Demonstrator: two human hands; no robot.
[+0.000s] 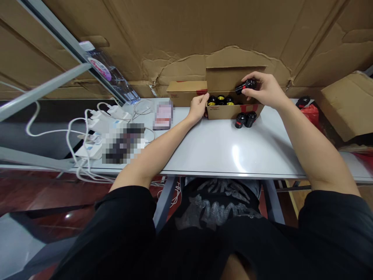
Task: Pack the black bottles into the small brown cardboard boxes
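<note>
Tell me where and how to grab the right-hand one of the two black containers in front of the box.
Grip the right container around its body, probably from its right front. The left container sits close beside it and the box is behind, leaving its right and front more exposed. Its rounded body should suit thumb and fingers on opposite sides.

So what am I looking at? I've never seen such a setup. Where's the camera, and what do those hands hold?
No machine here: just a person, filmed by a camera worn on their own head, looking forward and down. The bare left hand touches the left end of an open cardboard box with dark containers inside. The bare right hand holds a black container over the box. Two more containers sit on the white table in front, with white plugs farther left.
</note>
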